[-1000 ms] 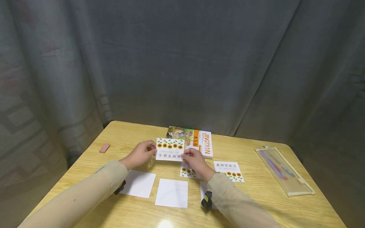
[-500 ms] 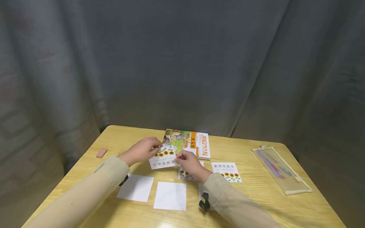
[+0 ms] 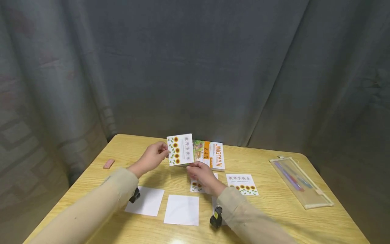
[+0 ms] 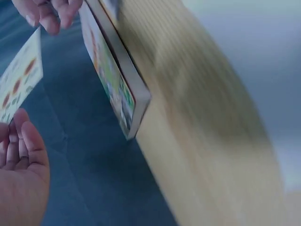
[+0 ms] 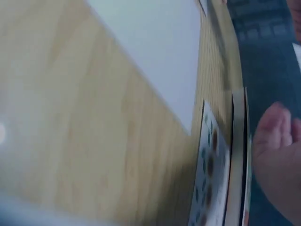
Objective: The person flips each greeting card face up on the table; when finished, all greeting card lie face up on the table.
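Observation:
A white card with printed sunflowers and Chinese characters (image 3: 181, 150) is held up above the table, turned on its side. My left hand (image 3: 153, 157) pinches it by the left edge; the left wrist view shows the left hand (image 4: 23, 169) at the card's (image 4: 21, 77) lower end. Just below the card's lower right corner is my right hand (image 3: 204, 176). In the right wrist view the right hand (image 5: 280, 155) has loosely bent fingers apart from the card. Beneath the right hand lies another sunflower card (image 3: 196, 187), partly covered.
Behind the raised card lies a book (image 3: 216, 156). A third sunflower card (image 3: 242, 184) is right of centre. Blank white sheets, one on the left (image 3: 149, 201) and one in the middle (image 3: 181, 210), lie in front. A pink eraser (image 3: 108, 164) and a zip pouch of pens (image 3: 304, 186) sit at the sides.
The held card has turned from upside down to sideways and risen, now covering the book's left part. My left hand has shifted its grip on it; the right hand has come off its edge.

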A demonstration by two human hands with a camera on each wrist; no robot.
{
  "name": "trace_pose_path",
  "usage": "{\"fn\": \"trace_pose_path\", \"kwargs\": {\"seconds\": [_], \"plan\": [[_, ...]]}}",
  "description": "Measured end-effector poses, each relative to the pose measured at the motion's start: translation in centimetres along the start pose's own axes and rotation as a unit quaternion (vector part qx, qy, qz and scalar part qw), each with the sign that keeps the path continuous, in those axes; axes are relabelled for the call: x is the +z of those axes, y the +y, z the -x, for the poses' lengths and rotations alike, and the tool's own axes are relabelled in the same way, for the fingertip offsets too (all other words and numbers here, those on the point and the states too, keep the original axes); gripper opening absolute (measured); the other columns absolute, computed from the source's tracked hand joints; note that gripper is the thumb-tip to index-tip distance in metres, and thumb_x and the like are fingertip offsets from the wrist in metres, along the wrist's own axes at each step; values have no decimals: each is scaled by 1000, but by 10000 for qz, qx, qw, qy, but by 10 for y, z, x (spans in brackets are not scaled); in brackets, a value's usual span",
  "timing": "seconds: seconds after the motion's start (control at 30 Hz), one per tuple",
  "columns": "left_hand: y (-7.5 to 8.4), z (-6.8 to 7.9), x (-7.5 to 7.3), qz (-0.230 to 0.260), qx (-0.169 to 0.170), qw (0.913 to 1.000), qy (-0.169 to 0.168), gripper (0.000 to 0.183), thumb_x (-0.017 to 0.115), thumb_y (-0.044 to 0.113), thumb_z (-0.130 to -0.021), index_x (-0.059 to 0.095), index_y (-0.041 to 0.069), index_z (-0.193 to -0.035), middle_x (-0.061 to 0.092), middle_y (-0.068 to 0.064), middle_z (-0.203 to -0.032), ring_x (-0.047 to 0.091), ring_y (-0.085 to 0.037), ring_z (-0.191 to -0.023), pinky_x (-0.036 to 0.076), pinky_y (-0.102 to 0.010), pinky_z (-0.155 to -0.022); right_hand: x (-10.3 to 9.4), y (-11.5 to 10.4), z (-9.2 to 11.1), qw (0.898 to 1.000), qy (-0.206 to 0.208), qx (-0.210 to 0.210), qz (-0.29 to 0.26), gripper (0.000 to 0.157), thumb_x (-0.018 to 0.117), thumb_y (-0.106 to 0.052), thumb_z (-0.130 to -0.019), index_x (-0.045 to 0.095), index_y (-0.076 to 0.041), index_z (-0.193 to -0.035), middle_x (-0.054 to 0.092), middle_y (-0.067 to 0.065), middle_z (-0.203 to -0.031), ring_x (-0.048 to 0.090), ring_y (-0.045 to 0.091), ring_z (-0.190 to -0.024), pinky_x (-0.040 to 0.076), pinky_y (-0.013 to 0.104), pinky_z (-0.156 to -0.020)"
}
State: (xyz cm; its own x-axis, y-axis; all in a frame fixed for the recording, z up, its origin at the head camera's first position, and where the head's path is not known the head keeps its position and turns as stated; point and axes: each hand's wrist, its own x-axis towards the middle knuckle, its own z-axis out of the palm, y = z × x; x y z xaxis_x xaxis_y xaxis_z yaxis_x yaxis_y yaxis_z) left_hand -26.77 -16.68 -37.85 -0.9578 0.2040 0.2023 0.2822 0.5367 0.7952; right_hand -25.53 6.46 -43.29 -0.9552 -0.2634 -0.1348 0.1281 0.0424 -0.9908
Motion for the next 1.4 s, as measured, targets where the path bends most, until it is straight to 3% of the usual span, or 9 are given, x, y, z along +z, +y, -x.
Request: {"fn": "trace_pose_path", "kwargs": {"seconds": [0.1,0.23,0.37,0.6,0.73,0.87,1.13,1.3,1.4], "plan": [[-1,-1,7,1081,-347,9932,271,7,54,0,-104,56,-4,-98,64,-18,-92,67,-29,-90,57,-33,-77,6,-3,-1,9952,-17,92,-975,22,60,-11,-105,57,4,-120,66,14,-111,67,19,-100,55,33,-94],[-2,0,17,1923,-510,9792,395,6,53,-4,-102,55,-6,-97,65,-17,-88,67,-28,-88,57,-29,-77,14,-11,-6,9767,470,-15,-2094,2,57,-3,-105,55,-1,-106,65,7,-97,66,12,-88,57,22,-82],[-2,3,20,2102,-620,9744,506,8,54,-2,-102,54,-9,-107,64,-13,-91,66,-28,-92,56,-28,-79,16,-15,-8,9738,791,-161,-2126,5,57,0,-104,53,-2,-100,63,6,-91,66,11,-82,57,20,-74],[-10,7,12,1285,-765,9836,1014,48,56,2,-100,42,-9,-145,54,-24,-126,55,-30,-110,49,-31,-85,8,-5,-4,9943,783,-161,-709,10,60,-3,-102,60,5,-108,68,7,-89,66,12,-80,56,22,-73],[-15,13,13,530,-740,9936,672,44,57,3,-99,52,-14,-139,59,-26,-125,57,-37,-114,51,-38,-88,5,0,-2,9976,658,-109,-175,11,63,-5,-101,62,3,-108,70,7,-91,66,14,-83,57,27,-78],[-19,19,17,212,-794,9957,419,39,59,2,-97,59,-16,-131,64,-24,-116,60,-36,-109,53,-42,-90,6,4,0,9974,722,2,5,12,64,-5,-100,63,3,-107,70,8,-91,66,15,-82,58,29,-78],[-33,33,17,118,-1397,9893,-406,42,60,6,-99,56,-17,-134,64,-24,-124,60,-36,-115,54,-44,-94,12,14,5,9950,954,243,162,17,62,0,-98,63,7,-114,69,11,-89,64,13,-71,58,25,-67],[-41,35,15,81,-1556,9859,-611,43,59,7,-99,56,-19,-133,60,-32,-133,56,-45,-125,48,-54,-105,15,16,6,9951,857,410,282,19,61,-2,-97,63,7,-114,69,10,-89,64,12,-73,57,26,-70],[-44,33,14,7,-1785,9814,-704,41,60,10,-99,60,-17,-129,64,-28,-126,61,-40,-117,49,-54,-102,17,16,7,9950,754,543,362,25,63,-3,-95,63,7,-118,68,10,-92,63,13,-75,57,26,-73]]}}
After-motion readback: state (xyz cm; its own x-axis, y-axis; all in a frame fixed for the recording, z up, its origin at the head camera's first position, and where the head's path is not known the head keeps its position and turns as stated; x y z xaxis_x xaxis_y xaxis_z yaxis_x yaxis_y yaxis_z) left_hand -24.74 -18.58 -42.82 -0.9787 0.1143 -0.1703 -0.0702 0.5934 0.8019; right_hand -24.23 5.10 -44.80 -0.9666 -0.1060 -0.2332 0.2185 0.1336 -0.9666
